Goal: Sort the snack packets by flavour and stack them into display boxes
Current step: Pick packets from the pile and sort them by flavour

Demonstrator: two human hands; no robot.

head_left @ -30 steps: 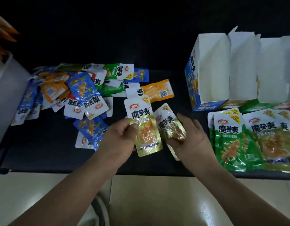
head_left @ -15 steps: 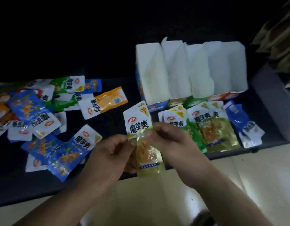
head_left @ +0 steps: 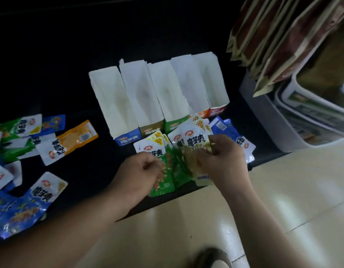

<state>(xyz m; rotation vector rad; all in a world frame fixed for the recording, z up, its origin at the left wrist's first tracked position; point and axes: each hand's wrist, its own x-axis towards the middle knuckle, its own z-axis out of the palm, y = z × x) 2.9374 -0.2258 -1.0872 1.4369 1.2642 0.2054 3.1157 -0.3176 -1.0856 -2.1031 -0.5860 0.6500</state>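
Note:
Five open white display boxes [head_left: 157,93] stand in a row on the black table [head_left: 86,171], with blue, gold, green, orange and red fronts. In front of them lie sorted piles: green packets [head_left: 165,182], gold packets [head_left: 194,146] and blue packets [head_left: 233,136]. My right hand [head_left: 223,161] grips gold packets over the gold pile. My left hand [head_left: 140,171] hovers above the green pile with curled fingers and nothing visibly in it. Unsorted packets [head_left: 32,147] in blue, green and orange lie scattered at the left.
A grey bin [head_left: 264,117] stands at the table's right end, with brown and tan bags [head_left: 283,45] leaning above it. The table's front edge runs just below my hands, with pale floor tiles [head_left: 283,200] beyond it. A shoe [head_left: 211,258] shows at the bottom.
My view swung right. Both hands carried the gold packets from the table's middle to the gold pile in front of the boxes. My left hand let go; the right hand holds them alone.

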